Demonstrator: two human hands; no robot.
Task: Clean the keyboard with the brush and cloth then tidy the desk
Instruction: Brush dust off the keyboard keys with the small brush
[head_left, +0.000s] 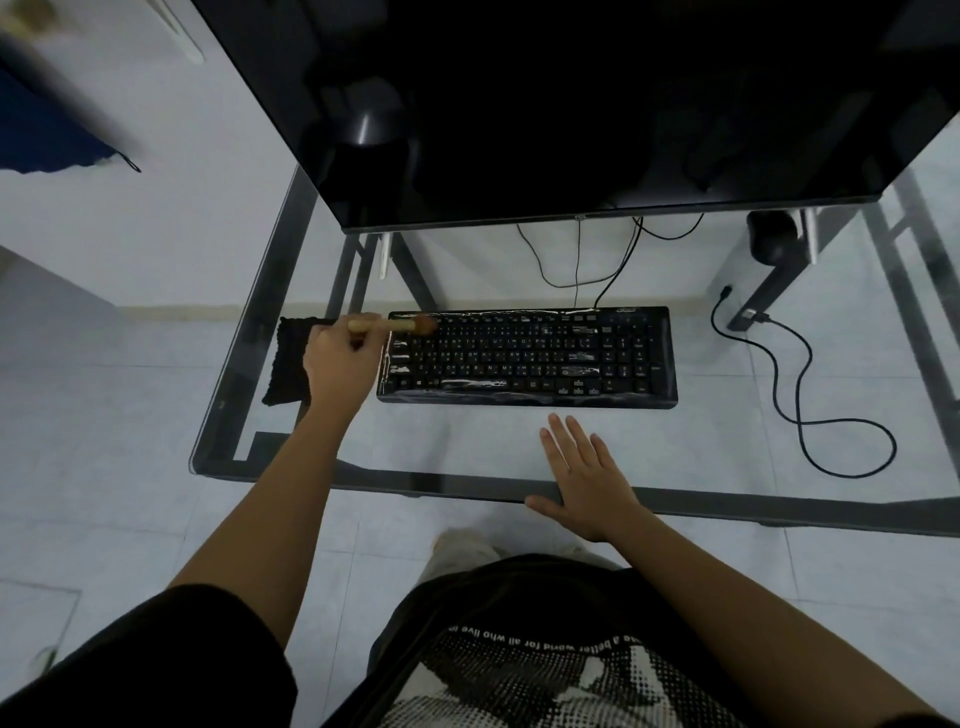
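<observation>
The left hand (337, 358) grips the brush (395, 326), its bristles over the keyboard (527, 358)'s top left corner. The right hand (584, 480) rests flat on the glass desk (467, 447), fingers straight and spread.

Left arm extended forward; left hand (337, 366) curled round brush (392, 326) handle. Right arm forward; right hand (587, 478) flat, palm down, fingers straight, spread, at desk (447, 441) near edge.

Light: dim, cool, even
Glare: white streaks on the glossy black keyboard (527, 358)
Blur: top-left corner smeared
Edges: wide-angle bending
</observation>
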